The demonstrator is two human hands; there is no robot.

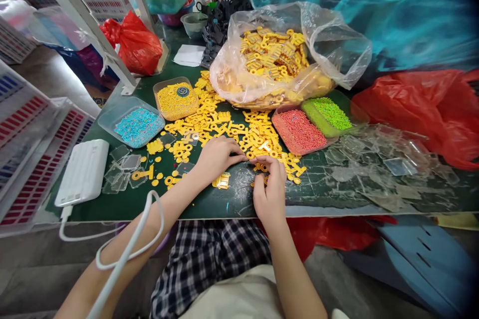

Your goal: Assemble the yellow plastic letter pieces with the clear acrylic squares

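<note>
My left hand [219,157] reaches in from the left over loose yellow plastic pieces [262,132], its thumb and fingertips pressed together; whatever they pinch is too small to make out. Facing it, my right hand [271,192] has its index finger stretched toward the left fingertips, with the thumb apart below. The fingertips of both hands nearly meet at the near edge of the yellow pile. Just below the left hand lies a yellow comb-like piece [221,181]. A yellow T-shaped piece with a ring [143,174] and small yellow discs [159,176] lie farther left.
Open tubs hold blue beads [136,124], yellow beads [175,99], red beads [299,132] and green beads [331,112]. Behind stands a clear bag [318,77] of yellow pieces. Clear plastic scraps [374,159] lie right; a white power bank [84,172] trails a cable across my left forearm.
</note>
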